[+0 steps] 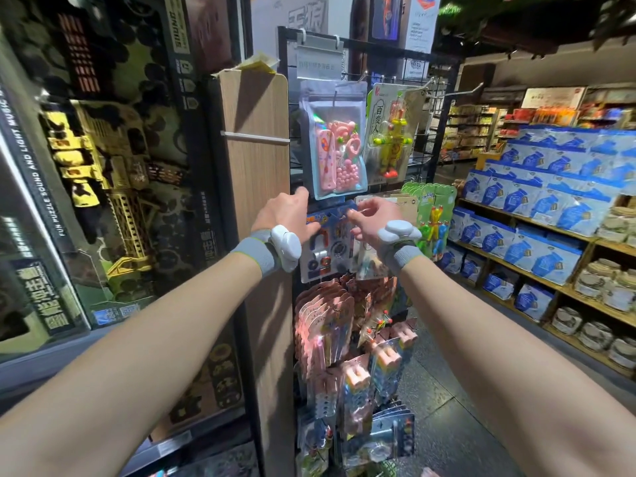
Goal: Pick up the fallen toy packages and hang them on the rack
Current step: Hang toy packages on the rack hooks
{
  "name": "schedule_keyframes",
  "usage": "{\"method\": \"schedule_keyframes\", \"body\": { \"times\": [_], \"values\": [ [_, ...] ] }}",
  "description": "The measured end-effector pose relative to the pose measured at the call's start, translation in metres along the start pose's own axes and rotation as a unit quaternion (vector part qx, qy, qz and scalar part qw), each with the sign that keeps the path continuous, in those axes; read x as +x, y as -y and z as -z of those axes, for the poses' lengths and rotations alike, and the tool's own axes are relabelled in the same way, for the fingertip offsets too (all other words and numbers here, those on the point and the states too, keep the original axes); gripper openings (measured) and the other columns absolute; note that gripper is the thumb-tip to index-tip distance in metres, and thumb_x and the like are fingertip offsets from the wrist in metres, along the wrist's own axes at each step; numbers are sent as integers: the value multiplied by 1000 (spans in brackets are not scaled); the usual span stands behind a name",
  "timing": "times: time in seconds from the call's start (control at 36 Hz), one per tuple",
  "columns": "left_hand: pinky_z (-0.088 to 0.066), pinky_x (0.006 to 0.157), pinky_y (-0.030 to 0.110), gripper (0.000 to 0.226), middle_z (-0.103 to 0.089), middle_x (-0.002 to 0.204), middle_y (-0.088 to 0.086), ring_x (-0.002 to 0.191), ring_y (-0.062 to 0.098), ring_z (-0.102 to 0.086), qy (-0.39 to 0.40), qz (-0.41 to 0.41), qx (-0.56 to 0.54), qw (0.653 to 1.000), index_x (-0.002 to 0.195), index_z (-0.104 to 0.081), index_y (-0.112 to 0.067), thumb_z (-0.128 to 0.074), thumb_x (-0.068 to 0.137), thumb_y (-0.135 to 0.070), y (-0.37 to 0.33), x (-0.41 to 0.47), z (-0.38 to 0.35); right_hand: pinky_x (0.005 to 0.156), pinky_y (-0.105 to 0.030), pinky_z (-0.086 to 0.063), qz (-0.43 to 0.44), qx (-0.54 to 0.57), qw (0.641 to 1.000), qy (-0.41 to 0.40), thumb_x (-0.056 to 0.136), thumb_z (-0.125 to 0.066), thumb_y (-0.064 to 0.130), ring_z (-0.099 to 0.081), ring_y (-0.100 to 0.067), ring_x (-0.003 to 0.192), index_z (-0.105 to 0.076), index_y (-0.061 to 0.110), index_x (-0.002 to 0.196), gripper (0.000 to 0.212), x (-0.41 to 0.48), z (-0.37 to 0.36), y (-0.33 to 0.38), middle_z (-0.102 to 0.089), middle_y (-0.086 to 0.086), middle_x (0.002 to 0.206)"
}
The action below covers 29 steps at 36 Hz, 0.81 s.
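The toy gun box [103, 201] reads "FUN PUZZLE SOUND AND LIGHT MUSIC".

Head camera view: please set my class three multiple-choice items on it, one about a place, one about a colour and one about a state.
1. Where does the pink toy package hang?
A. Just above the blue toy package
B. Below it
C. Among the jars

2. What colour are the stacked bags at the right?
A. Red
B. Blue
C. Green

3. What are the left hand and right hand doing?
A. Hanging idle
B. Both holding the blue toy package near its top
C. Lifting a jar

Answers:
1 A: its lower edge sits right over the top of the blue toy package.
2 B: every bag in the stacks is blue and white.
3 B: the left hand grips the top-left corner, and the right hand pinches the top edge beside it.
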State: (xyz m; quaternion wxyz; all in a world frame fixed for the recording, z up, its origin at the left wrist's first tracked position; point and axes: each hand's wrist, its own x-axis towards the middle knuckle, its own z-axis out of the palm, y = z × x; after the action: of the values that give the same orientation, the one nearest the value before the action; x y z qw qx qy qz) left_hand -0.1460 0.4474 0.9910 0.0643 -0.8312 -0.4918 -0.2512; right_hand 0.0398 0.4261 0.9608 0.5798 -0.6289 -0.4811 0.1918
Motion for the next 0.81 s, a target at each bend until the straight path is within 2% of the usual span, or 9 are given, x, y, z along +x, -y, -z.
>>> {"method": "schedule_keyframes", "body": {
  "times": [0.08, 0.25, 0.36, 0.44, 0.53, 0.58, 0.64, 0.72, 0.81],
  "values": [
    [-55, 72, 44, 43, -64, 94, 14, 84, 38, -62, -4, 7, -13, 1000, 106, -41, -11, -68, 88, -39, -2, -2, 1, 65, -43, -60, -4, -11, 1000, -10, 85, -73, 23, -64, -21, 57, -57, 19, 86, 17, 1, -3, -1, -71, -10, 84],
    [-42, 63, 36, 25, -63, 94, 16, 82, 36, -58, -2, -10, 33, 999, 98, -48, -10, -61, 93, -32, 0, -9, 3, 68, -52, -60, -9, -34, 999, -18, 83, -72, 23, -69, -24, 63, -57, 20, 88, 16, -2, -10, 1, -70, -8, 82],
    [-44, 66, 36, 18, -61, 91, 14, 77, 33, -51, -4, -17, 28, 999, 100, -56, -9, -57, 93, -26, 7, -12, 7, 68, -50, -60, 0, -66, 998, -15, 67, -73, 48, -72, -25, 70, -53, 31, 91, 35, 0, -8, 1, -70, -4, 86],
    [-44, 65, 36, 20, -61, 86, 11, 75, 32, -51, -6, -27, 24, 999, 93, -59, -13, -54, 93, -33, 18, -24, 3, 68, -53, -59, -18, -68, 998, -7, 77, -69, 32, -72, -25, 67, -49, 25, 101, 33, -16, -8, 0, -70, -7, 88],
    [-45, 64, 34, 23, -68, 86, 9, 75, 31, -56, 8, -47, 6, 999, 81, -57, -18, -52, 91, -37, 28, -42, -7, 68, -49, -60, -18, -94, 995, -14, 81, -64, 20, -71, -33, 75, -48, 22, 95, 21, -40, -7, 2, -68, -14, 92],
    [-47, 67, 34, 26, -69, 87, 7, 80, 31, -60, 56, -63, -19, 996, 78, -58, -18, -53, 92, -39, 30, -55, -12, 56, -34, -58, -37, -89, 995, -27, 85, -62, 14, -70, -24, 66, -55, 14, 96, 13, -61, -6, 0, -67, -12, 91],
    [-46, 68, 32, 32, -66, 82, 5, 80, 30, -60, 102, -67, -53, 991, 73, -59, -18, -54, 93, -43, 31, -71, -23, 45, -22, -49, -55, -65, 996, -36, 89, -62, 10, -61, -10, 49, -62, 7, 95, 7, -84, -6, -5, -66, -5, 77],
    [-38, 63, 29, 43, -60, 68, -1, 71, 24, -58, 166, -66, -100, 979, 60, -54, -20, -55, 93, -48, 33, -100, -48, 44, -21, -43, -91, -62, 993, -36, 88, -63, 13, -53, -10, 44, -63, 14, 74, 14, -122, -8, -23, -60, 0, 60],
    [-36, 58, 28, 44, -59, 66, -1, 64, 19, -54, 236, -68, -118, 962, 63, -56, -18, -54, 94, -49, 37, -135, -79, 44, -23, -40, -142, -57, 988, -24, 88, -65, 21, -48, -14, 43, -62, 11, 70, 20, -157, -12, -55, -55, -3, 55]
  ]
}}
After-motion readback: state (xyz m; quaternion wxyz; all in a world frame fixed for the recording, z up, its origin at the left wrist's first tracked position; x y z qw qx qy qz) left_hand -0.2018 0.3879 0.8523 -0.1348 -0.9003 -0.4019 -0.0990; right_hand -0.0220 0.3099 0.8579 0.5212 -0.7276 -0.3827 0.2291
